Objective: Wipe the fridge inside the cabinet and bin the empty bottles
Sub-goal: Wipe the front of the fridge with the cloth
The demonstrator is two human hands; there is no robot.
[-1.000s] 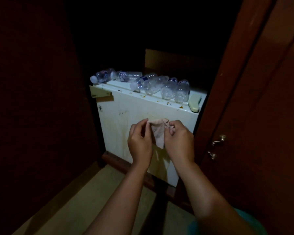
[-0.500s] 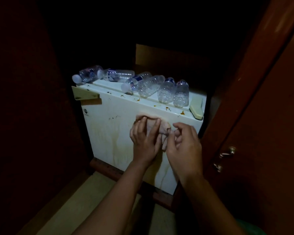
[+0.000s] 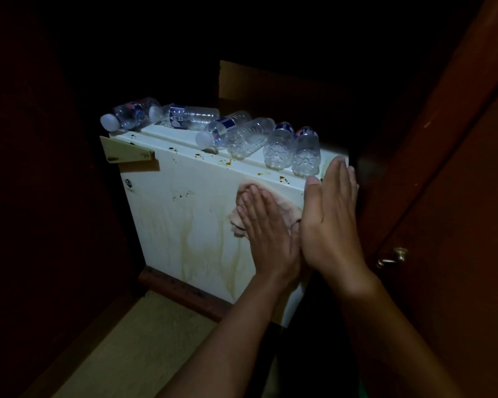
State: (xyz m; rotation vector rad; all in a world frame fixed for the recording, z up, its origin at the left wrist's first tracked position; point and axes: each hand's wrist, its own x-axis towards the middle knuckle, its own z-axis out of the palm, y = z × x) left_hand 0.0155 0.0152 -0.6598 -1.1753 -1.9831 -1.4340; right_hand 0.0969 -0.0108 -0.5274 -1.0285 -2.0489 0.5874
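Observation:
A small white fridge (image 3: pixel 184 225) stands inside a dark wooden cabinet, its door streaked with yellowish stains and brown spots. Several empty clear plastic bottles (image 3: pixel 247 137) lie on its top. My left hand (image 3: pixel 266 234) presses flat on a pale pink cloth (image 3: pixel 282 208) against the upper right of the fridge door. My right hand (image 3: pixel 332 222) is flat with fingers extended along the fridge's right edge, fingertips near the top corner, holding nothing.
The open wooden cabinet door (image 3: pixel 443 225) with a brass handle (image 3: pixel 393 257) stands close on the right. A dark cabinet wall is on the left. A tan floor (image 3: pixel 144 349) lies in front. A cardboard-like panel (image 3: pixel 270 84) stands behind the bottles.
Both hands held the cloth in front of the fridge; now the left hand presses it flat on the door, higher and to the right. The right hand let go and lies flat at the edge.

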